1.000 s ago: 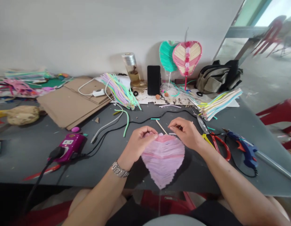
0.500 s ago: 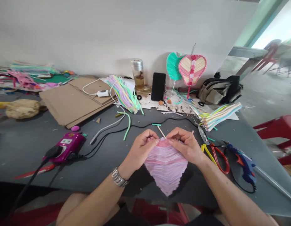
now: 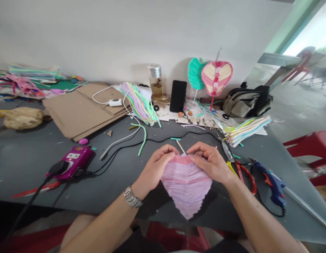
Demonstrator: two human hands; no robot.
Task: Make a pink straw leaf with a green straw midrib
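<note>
A lilac, heart-shaped piece of ribbed strips with pink bands hangs point-down toward me at the table's front edge. My left hand pinches its upper left edge between thumb and fingers. At the upper right edge, my right hand grips it the same way, thumb on the face. A thin pale stick projects from the notch at the top, between my hands. Just beyond the stick's end lies a short teal strip.
Scissors and a blue glue gun lie right of my right hand. A purple power box stands left. Behind are strip bundles, cardboard, a phone and two finished fans.
My fingers have shifted slightly apart along the top edge, and more of the lilac piece's upper face shows. Both hands still hold it.
</note>
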